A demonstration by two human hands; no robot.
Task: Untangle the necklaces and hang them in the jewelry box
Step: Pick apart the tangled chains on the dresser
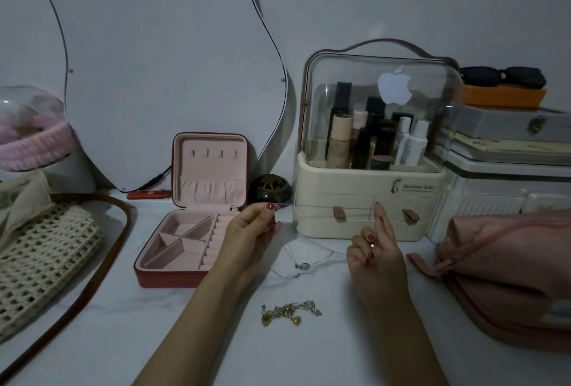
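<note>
Thin chain (324, 207) runs L–R, pinched taut btwn left hand (251, 231) & right hand (375, 249).

Cosmetics organizer (367, 197) beside pink pouch (506, 274); woven bag (43, 259) left; mirror (160, 61) behind.

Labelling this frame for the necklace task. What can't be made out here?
Head view only:
- Thin chain between the hands: too fine and dim to trace its knots or count strands.
- Left hand and right hand: exact pinch points on the chain unclear.
- Gold pile: number of pieces unreadable.
- Jewelry box hooks: tiny, seemingly bare.
- Pink pouch: cut by right edge.
</note>
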